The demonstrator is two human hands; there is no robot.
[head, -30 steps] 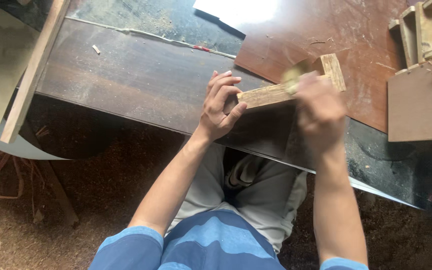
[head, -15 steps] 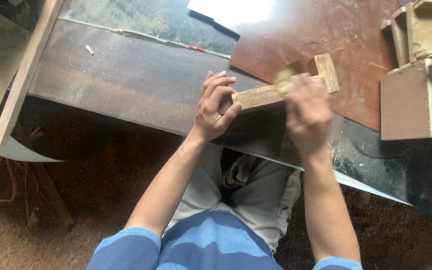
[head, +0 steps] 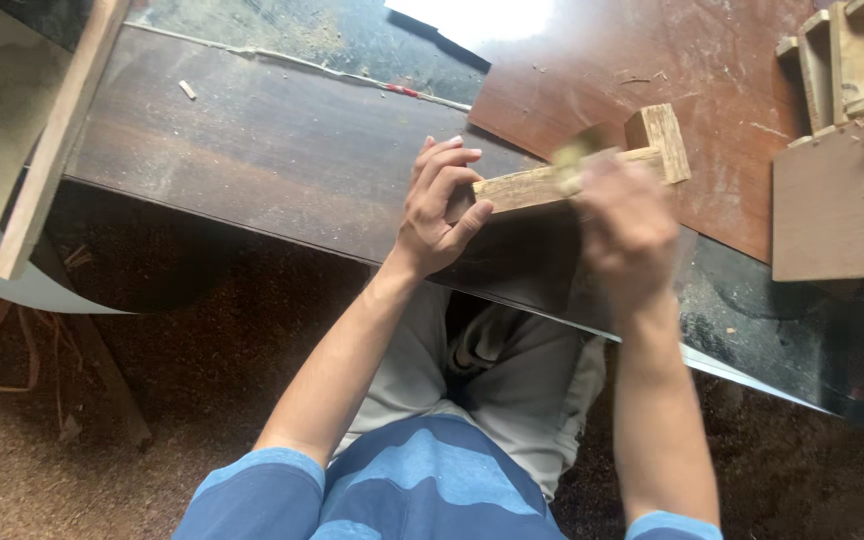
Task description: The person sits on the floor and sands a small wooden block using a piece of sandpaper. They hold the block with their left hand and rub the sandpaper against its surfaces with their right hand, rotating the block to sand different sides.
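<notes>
A pale wooden bar with a square block at its far end (head: 658, 140) lies on the dark tabletop (head: 252, 150). My left hand (head: 439, 205) grips the near end of the bar, fingers curled over it. My right hand (head: 624, 228) is blurred with motion and sits over the middle of the bar, closed on a small yellowish piece (head: 572, 153) that looks like sandpaper pressed against the wood. The part of the bar under my right hand is hidden.
A reddish-brown board (head: 652, 60) covers the far right of the table. Several wooden blocks and frame pieces (head: 832, 205) lie at the right edge. A pale wooden strip (head: 57, 140) runs along the left. Sawdust covers the floor (head: 102, 450).
My right hand has slid along the bar, toward me and slightly right, and is more blurred now. My left hand keeps the same hold on the bar's end.
</notes>
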